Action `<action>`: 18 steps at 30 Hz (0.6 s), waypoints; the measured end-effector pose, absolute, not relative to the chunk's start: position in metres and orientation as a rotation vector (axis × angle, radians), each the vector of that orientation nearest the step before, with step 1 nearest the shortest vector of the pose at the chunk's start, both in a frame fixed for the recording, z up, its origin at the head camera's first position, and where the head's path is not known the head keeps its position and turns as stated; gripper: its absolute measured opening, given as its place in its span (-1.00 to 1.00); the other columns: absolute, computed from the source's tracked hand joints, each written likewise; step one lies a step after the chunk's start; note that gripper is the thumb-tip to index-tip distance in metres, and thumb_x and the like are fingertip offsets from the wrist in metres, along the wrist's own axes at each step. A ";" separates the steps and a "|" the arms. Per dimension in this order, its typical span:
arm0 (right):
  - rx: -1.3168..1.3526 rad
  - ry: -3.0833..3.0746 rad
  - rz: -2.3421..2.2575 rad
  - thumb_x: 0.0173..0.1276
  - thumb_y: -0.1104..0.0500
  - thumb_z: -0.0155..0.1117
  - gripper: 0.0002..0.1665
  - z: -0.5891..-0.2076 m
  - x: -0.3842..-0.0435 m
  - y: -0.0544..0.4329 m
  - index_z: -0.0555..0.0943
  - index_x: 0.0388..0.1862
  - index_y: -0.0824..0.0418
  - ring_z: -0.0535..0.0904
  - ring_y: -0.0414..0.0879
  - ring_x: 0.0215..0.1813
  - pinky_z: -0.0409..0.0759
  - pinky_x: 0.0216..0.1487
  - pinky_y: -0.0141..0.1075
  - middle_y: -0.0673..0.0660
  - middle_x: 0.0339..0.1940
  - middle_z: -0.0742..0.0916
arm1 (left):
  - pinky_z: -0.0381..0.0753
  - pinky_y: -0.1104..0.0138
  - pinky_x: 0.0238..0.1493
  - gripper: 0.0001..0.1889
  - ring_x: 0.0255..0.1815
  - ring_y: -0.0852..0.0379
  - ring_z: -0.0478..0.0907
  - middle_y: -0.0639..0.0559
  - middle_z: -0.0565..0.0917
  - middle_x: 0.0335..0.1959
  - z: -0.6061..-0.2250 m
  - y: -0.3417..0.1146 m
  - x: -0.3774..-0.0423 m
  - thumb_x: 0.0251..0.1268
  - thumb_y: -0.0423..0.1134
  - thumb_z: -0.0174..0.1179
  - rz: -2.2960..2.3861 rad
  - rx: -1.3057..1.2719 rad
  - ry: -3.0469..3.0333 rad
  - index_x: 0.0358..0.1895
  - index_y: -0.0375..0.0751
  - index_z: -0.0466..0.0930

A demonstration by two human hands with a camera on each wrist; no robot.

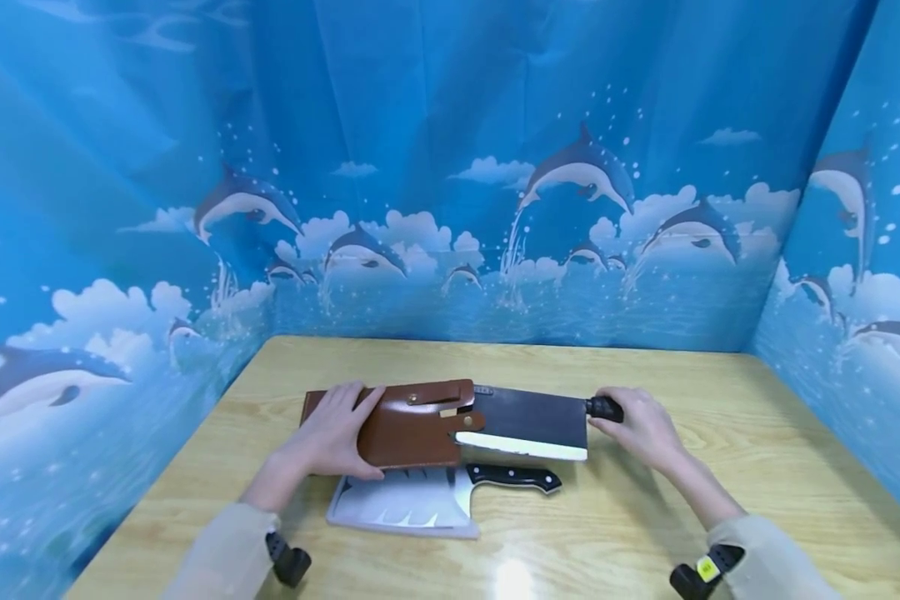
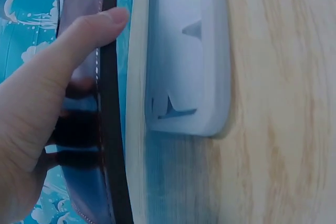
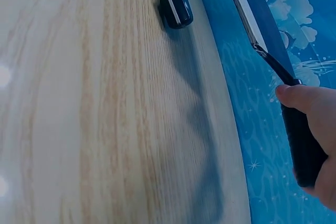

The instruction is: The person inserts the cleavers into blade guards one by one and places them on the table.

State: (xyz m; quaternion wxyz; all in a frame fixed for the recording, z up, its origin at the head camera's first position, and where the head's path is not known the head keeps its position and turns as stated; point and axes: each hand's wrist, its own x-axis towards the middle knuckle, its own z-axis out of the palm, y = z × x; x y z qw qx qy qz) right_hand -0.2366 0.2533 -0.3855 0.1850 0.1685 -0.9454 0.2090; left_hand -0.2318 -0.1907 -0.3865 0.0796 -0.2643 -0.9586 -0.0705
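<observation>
A brown leather sheath (image 1: 412, 433) with snap straps lies under my left hand (image 1: 341, 429), which grips it with the thumb along the near edge. The left wrist view shows that thumb (image 2: 100, 27) on the sheath's dark edge. My right hand (image 1: 641, 425) holds a cleaver by its black handle (image 3: 302, 140). The cleaver's dark blade (image 1: 532, 418), bright along its near edge, has its left end at the sheath's mouth; how far it reaches inside is hidden. Just in front lies a second cleaver with a black riveted handle (image 1: 513, 477), its blade in a translucent whitish cover (image 1: 405, 504).
All of this is on a light wooden table (image 1: 585, 533). A blue curtain (image 1: 435, 167) printed with dolphins and clouds stands behind and at both sides. Each wrist wears a small black camera, one at the left wrist (image 1: 288, 560) and one at the right.
</observation>
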 end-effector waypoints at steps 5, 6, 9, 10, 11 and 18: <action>0.490 -2.641 0.578 0.07 0.15 0.43 -0.64 -0.385 -0.236 0.251 0.61 -0.15 0.27 0.55 0.16 -0.21 0.50 -0.25 0.02 0.24 -0.25 0.68 | 0.17 -0.13 0.23 0.23 0.30 -0.24 0.12 -0.28 0.20 0.31 -0.386 -0.190 -0.231 -0.40 0.37 0.38 -0.261 -0.848 -2.850 0.43 -0.18 0.06; 0.494 -2.640 0.573 0.07 0.15 0.43 -0.64 -0.385 -0.236 0.250 0.61 -0.16 0.26 0.56 0.15 -0.21 0.50 -0.26 0.01 0.24 -0.25 0.68 | 0.17 -0.12 0.23 0.23 0.29 -0.23 0.13 -0.28 0.21 0.30 -0.386 -0.189 -0.230 -0.41 0.37 0.38 -0.265 -0.859 -2.837 0.43 -0.18 0.06; 0.499 -2.631 0.559 0.06 0.14 0.43 -0.65 -0.384 -0.236 0.248 0.61 -0.18 0.25 0.56 0.15 -0.22 0.50 -0.27 0.01 0.24 -0.27 0.68 | 0.18 -0.10 0.24 0.25 0.27 -0.22 0.16 -0.27 0.23 0.28 -0.385 -0.187 -0.231 -0.43 0.39 0.37 -0.245 -0.857 -2.796 0.42 -0.19 0.08; 0.498 -2.629 0.555 0.06 0.14 0.44 -0.65 -0.384 -0.235 0.247 0.61 -0.18 0.25 0.56 0.15 -0.22 0.50 -0.28 0.01 0.24 -0.27 0.68 | 0.19 -0.10 0.23 0.25 0.25 -0.21 0.18 -0.27 0.25 0.27 -0.385 -0.186 -0.231 -0.44 0.39 0.37 -0.238 -0.850 -2.787 0.42 -0.19 0.08; 0.497 -2.626 0.546 0.05 0.13 0.44 -0.65 -0.384 -0.234 0.247 0.61 -0.19 0.25 0.56 0.15 -0.23 0.50 -0.28 0.01 0.24 -0.28 0.68 | 0.21 -0.10 0.22 0.25 0.24 -0.21 0.19 -0.27 0.26 0.26 -0.385 -0.186 -0.231 -0.45 0.40 0.37 -0.227 -0.841 -2.781 0.42 -0.19 0.09; 0.561 -2.567 0.480 -0.01 0.16 0.48 -0.60 -0.389 -0.231 0.239 0.61 -0.20 0.29 0.56 0.17 -0.22 0.52 -0.24 0.02 0.24 -0.28 0.69 | 0.15 -0.11 0.24 0.26 0.20 -0.24 0.22 -0.31 0.29 0.21 -0.383 -0.182 -0.232 -0.47 0.42 0.36 -0.136 -0.819 -2.753 0.40 -0.22 0.12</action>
